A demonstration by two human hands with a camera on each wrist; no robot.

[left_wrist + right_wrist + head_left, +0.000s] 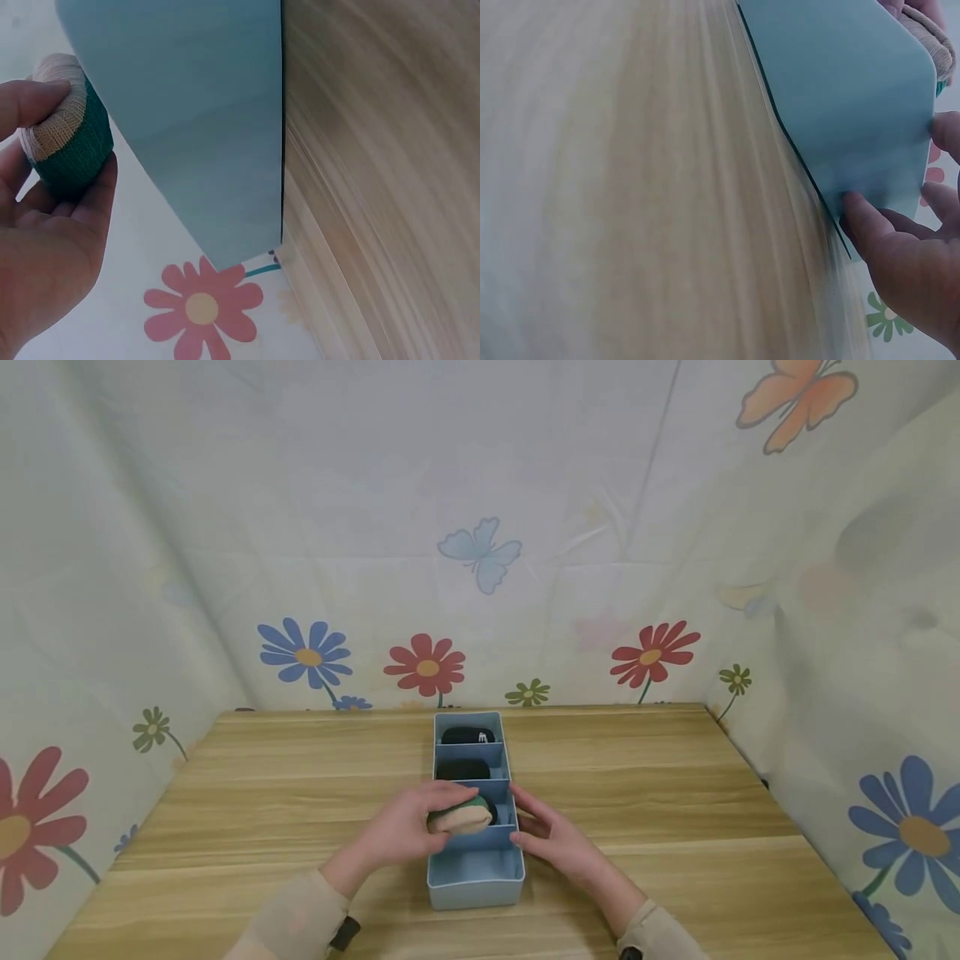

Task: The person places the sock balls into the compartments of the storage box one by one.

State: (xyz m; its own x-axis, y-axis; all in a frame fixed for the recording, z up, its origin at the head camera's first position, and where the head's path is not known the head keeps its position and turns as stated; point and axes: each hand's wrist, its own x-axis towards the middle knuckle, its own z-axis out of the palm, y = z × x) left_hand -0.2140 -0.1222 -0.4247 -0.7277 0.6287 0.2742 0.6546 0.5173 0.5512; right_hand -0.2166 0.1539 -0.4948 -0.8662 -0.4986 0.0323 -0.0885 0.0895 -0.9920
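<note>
A rolled pair of socks (463,818), beige and green ribbed knit, is held between the thumb and fingers of my left hand (401,827). In the head view it overlaps the third compartment from the back of a long blue divided box (475,895). The left wrist view has the sock roll (64,135) beside the box's top edge, with the thumb on the beige part and fingers under the green. At the box's right side, my right hand (558,843) touches the outer wall and rim with its fingertips, seen close in the right wrist view.
Black folded bundles lie in the two rear compartments, the farthest bundle (467,736) with a white mark and another black bundle (462,769) before it. The box stands on a wood-grain table (300,768). A flower-print cloth (570,635) hangs behind and at both sides.
</note>
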